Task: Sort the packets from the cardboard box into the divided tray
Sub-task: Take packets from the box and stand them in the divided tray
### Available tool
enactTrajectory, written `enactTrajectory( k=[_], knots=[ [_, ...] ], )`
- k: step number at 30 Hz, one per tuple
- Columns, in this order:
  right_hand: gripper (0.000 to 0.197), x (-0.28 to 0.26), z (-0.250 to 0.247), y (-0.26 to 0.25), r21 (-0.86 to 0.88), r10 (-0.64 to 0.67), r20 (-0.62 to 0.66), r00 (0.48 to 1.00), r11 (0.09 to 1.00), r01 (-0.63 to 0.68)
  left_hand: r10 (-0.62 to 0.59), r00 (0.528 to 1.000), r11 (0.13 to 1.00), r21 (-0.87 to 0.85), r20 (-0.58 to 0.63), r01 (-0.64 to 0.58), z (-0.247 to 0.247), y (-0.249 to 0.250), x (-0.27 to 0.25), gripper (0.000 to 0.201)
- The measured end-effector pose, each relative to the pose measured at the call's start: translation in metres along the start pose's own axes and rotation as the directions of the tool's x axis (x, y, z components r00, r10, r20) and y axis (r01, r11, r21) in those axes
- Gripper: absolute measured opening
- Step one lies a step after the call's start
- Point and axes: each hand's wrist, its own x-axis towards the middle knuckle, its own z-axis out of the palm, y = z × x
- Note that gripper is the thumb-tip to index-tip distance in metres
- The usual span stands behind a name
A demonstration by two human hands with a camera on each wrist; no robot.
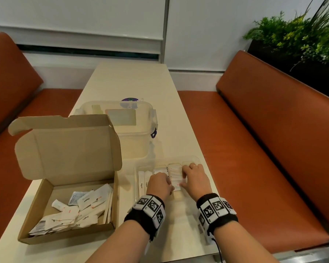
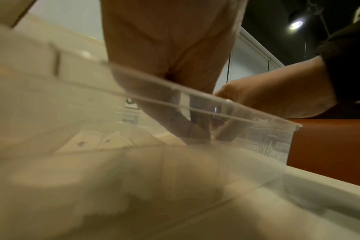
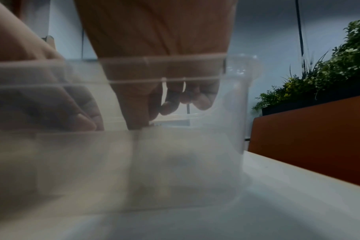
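Observation:
An open cardboard box [image 1: 65,236] at the left holds several loose white packets [image 1: 80,209]. Right of it lies the clear divided tray [image 1: 195,158], with sugar sticks [image 1: 143,184] in its left compartment. White packets [image 1: 176,172] fill a middle compartment. Both hands reach into that compartment. My left hand [image 1: 170,185] pinches the near end of those packets with thumb and fingers, seen through the tray wall [image 2: 195,95] in the left wrist view [image 2: 197,133]. My right hand [image 1: 183,179] grips them from the right, its thumb pointing down and its fingers curled [image 3: 152,113].
A clear lidded plastic container [image 1: 129,130] stands just behind the tray and box. The table's right edge [image 1: 214,184] runs close beside the tray. Orange benches [image 1: 273,139] flank the table, and green plants [image 1: 302,38] stand behind the right one.

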Motion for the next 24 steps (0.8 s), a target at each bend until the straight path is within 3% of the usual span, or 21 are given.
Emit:
enactTrajectory(
  k=[4,12,24],
  knots=[
    [0.006,0.000,0.000,0.002,-0.003,0.005,-0.011,1.000,1.000,-0.005,-0.004,1.000,1.000,-0.002,0.002,0.004,-0.001,0.000,0.000,0.008],
    [0.013,0.002,0.005,-0.003,-0.030,-0.036,0.021,0.999,0.999,0.037,-0.007,1.000,1.000,-0.012,0.014,0.007,-0.001,0.001,0.000,0.007],
    [0.016,0.005,0.004,-0.007,-0.044,-0.009,0.048,0.999,0.999,0.011,0.009,1.000,0.996,0.092,0.007,-0.009,-0.003,0.008,-0.005,0.020]
  ],
)
